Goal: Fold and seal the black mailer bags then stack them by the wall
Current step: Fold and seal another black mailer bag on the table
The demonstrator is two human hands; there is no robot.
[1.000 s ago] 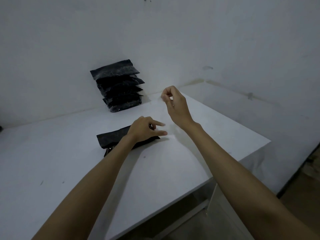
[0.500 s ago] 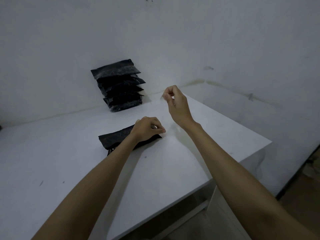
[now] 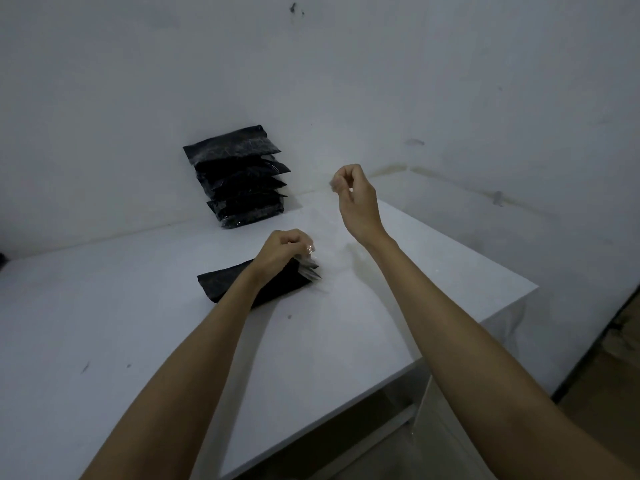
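On the white table (image 3: 104, 323) the bag (image 3: 221, 284) lies lengthwise left-right under the left hand (image 3: 282, 251), which pinches its right end, nearer than the raised right hand (image 3: 356, 199), fingertips pinched together, on what I cannot tell.

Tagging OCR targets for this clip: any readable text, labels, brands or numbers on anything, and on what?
None readable.
Bag stack by the wall: plain black, no print visible.
Bag under the left hand: no label visible.
Right hand: pinches a clear strip, unmarked.
Table, wall: only smudges.
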